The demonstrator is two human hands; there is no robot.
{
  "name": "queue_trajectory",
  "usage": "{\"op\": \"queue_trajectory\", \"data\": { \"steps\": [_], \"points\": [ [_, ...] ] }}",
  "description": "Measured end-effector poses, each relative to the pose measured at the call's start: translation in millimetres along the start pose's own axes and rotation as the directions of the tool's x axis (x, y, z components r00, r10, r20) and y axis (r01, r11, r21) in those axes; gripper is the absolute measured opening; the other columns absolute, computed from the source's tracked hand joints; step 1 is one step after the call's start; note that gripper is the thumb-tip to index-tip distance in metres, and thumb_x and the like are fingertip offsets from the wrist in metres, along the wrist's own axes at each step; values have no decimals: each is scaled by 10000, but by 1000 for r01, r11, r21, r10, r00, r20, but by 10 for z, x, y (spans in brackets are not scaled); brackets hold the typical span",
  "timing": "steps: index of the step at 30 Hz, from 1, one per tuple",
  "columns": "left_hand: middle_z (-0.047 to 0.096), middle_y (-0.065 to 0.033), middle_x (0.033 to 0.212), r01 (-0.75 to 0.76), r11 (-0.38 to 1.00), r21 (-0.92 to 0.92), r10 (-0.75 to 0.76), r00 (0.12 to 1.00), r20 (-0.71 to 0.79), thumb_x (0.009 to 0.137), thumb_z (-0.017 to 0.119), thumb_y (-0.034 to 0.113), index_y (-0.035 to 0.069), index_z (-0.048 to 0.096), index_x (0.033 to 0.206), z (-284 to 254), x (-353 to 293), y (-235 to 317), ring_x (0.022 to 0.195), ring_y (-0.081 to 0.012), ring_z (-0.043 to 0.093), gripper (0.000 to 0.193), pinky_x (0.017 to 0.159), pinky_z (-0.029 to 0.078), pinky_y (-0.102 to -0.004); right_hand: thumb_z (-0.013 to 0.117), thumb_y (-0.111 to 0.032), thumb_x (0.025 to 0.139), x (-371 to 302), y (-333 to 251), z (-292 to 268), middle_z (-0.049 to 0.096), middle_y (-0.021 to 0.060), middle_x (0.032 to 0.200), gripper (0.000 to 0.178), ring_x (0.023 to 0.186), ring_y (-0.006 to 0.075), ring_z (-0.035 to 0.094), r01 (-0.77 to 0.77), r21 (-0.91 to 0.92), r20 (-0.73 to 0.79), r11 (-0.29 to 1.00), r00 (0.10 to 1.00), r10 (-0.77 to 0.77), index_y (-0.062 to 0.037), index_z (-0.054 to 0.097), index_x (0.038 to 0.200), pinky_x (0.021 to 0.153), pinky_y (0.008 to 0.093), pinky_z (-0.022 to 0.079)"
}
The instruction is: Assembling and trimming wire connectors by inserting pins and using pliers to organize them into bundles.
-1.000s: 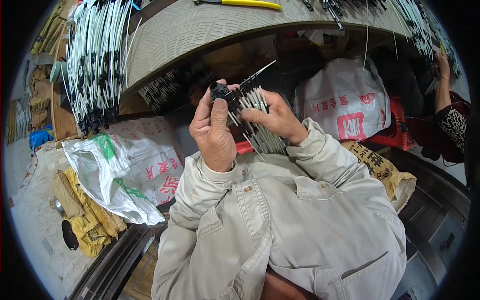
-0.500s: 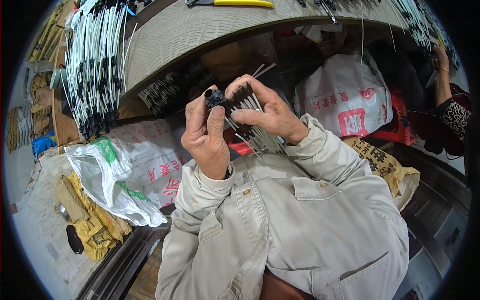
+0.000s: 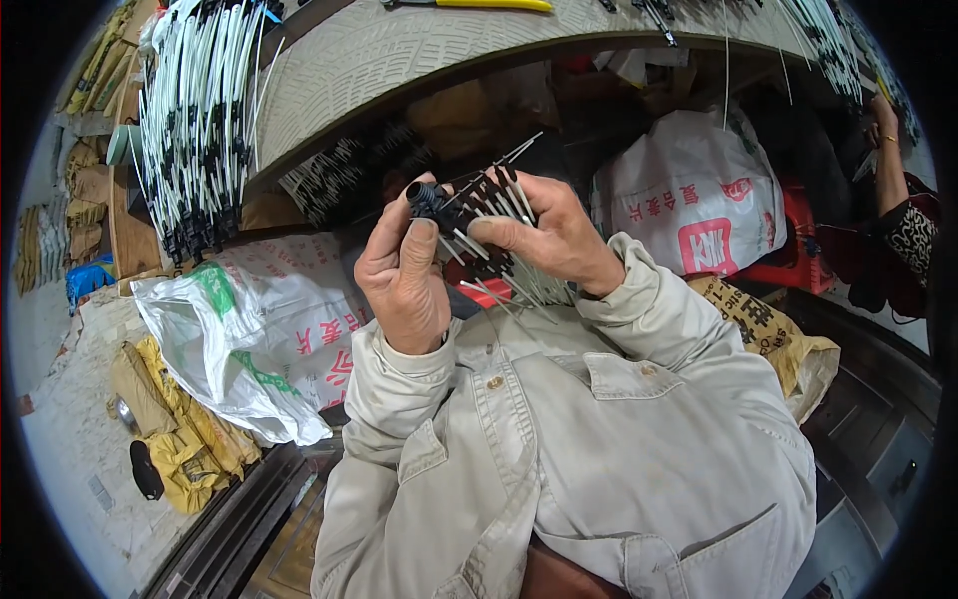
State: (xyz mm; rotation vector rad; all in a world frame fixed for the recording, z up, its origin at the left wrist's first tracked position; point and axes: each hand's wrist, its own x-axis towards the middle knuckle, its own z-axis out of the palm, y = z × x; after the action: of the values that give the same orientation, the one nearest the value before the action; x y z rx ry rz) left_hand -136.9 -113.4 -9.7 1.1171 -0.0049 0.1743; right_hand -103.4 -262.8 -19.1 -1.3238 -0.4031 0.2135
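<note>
My left hand (image 3: 404, 275) is closed on a black plastic fitting (image 3: 427, 200) with a round open end, pinched between thumb and fingers in front of my chest. Close to its right, my right hand (image 3: 554, 240) grips a bundle of thin white sticks (image 3: 507, 200) with black parts along them. The thumb presses across the sticks, and their ends fan out past the fingers. Some sticks hang below the hand against my jacket. At the fitting's side the sticks come very near it; whether they are joined to it I cannot tell.
Across the far side runs a patterned tabletop (image 3: 399, 55) with yellow-handled pliers (image 3: 494, 4). A large bundle of white sticks (image 3: 205, 110) hangs over its left end. White sacks (image 3: 264, 329) lie left and right. Another person's arm (image 3: 888, 150) reaches in at far right.
My right hand has shifted slightly right, and the sticks in it now fan out more widely. My left hand still holds the fitting, in nearly the same place.
</note>
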Motion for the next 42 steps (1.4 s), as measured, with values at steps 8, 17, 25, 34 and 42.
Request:
{"op": "queue_trajectory", "data": {
  "steps": [8, 17, 25, 34, 42],
  "points": [
    [544, -142, 1160, 51, 997, -53, -50, 998, 29, 881, 512, 87, -39, 490, 1163, 16, -13, 17, 998, -197, 567, 309, 859, 469, -318, 651, -74, 773, -21, -86, 31, 593, 7, 705, 193, 625, 52, 516, -11, -75, -28, 997, 1000, 8, 5, 573, 930, 555, 207, 419],
    [538, -128, 1154, 53, 998, -17, -50, 985, 164, 871, 536, 107, -45, 490, 1163, -72, 19, 34, 984, -179, 567, 332, 841, 463, -275, 639, -122, 771, 35, -43, -46, 555, -6, 819, 188, 706, 61, 514, -313, 459, 181, 831, 949, 257, -41, 536, 906, 634, 200, 419],
    [513, -122, 1165, -2, 1000, 6, 0, 980, 199, 856, 560, 108, -48, 517, 1134, -30, 38, 51, 991, -183, 549, 322, 861, 440, -296, 677, -166, 737, 98, -73, -111, 503, -13, 859, 253, 749, 73, 484, -268, 273, 189, 924, 957, 222, -57, 510, 893, 677, 218, 400],
    [534, -119, 1066, 22, 1000, 18, -26, 958, 287, 826, 607, 194, -69, 532, 1084, -112, 42, 134, 930, -201, 551, 376, 840, 439, -308, 680, -78, 746, -18, -160, -59, 585, -9, 756, 160, 694, 59, 509, -143, 173, 142, 974, 983, 119, -9, 573, 843, 630, 213, 415],
    [553, -102, 930, -13, 997, 74, -15, 933, 359, 828, 609, 232, -84, 577, 1028, -89, 129, 232, 795, -140, 527, 376, 712, 413, -227, 689, -78, 731, 159, -224, -197, 581, -7, 722, 160, 663, 41, 495, -172, 115, 390, 978, 914, 115, 6, 599, 833, 592, 207, 401]
  ]
}}
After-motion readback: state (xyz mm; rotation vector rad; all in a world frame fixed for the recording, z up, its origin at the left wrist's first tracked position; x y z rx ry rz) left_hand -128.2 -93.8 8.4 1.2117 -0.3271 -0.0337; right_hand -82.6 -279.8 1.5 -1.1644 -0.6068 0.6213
